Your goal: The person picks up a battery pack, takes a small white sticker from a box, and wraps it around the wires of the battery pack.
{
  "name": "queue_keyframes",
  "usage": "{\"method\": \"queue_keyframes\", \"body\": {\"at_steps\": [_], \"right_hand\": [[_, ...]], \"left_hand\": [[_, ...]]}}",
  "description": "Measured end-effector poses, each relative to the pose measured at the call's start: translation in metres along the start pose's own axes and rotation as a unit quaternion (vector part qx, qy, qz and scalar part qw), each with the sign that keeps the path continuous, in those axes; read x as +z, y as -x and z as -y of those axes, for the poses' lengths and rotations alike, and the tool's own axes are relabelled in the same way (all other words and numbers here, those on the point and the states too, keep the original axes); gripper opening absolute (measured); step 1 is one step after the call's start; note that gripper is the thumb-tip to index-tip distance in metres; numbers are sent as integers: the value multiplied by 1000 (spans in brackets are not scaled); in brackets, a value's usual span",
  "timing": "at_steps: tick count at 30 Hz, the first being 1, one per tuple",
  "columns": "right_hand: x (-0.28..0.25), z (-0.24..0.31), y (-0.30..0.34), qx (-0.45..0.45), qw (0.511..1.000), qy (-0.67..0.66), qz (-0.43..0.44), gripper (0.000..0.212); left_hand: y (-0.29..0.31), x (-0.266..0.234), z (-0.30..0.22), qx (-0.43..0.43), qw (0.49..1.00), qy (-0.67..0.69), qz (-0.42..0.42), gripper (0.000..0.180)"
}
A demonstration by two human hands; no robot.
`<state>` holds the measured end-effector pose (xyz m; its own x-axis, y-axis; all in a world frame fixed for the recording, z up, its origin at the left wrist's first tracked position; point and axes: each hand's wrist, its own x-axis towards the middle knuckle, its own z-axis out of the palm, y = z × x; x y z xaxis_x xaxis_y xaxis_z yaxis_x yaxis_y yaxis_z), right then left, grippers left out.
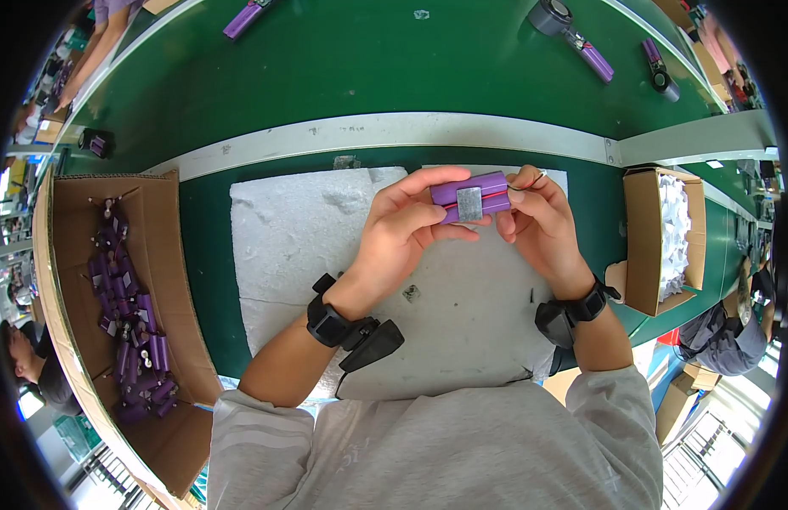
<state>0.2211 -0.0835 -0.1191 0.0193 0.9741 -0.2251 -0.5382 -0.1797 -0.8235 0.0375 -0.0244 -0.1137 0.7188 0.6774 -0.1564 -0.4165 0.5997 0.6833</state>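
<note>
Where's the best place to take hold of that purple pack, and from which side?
Probably by both long edges near its left end, coming from the left: the purple pack is elongated, points roughly left-right, and this leaves the grey square at mid-length uncovered.

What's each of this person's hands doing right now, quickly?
Left hand: closed, holding the purple pack by its left end.
Right hand: curled at the pack's right end; exactly what it grips cannot be told.
</note>
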Motion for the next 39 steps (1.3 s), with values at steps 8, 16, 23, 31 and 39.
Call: {"method": "queue_keyframes", "body": {"at_steps": [8, 16, 23, 31, 39], "right_hand": [[0, 3, 0, 7, 1000, -18, -7, 4], [-1, 3, 1, 10, 1000, -22, 1, 5], [0, 3, 0, -15, 1000, -7, 22, 5], [-2, -1, -1, -15, 999, 12, 30, 6], [9, 1, 4, -48, 997, 60, 13, 17]], "left_hand": [[0, 3, -1, 11, 1000, -19, 12, 44], [1, 4, 2, 16, 999, -41, -3, 41], [1, 2, 4, 24, 998, -60, -14, 38], [0, -1, 4, 16, 999, -38, -24, 34], [-2, -2, 14, 35, 999, -17, -24, 32]]}}
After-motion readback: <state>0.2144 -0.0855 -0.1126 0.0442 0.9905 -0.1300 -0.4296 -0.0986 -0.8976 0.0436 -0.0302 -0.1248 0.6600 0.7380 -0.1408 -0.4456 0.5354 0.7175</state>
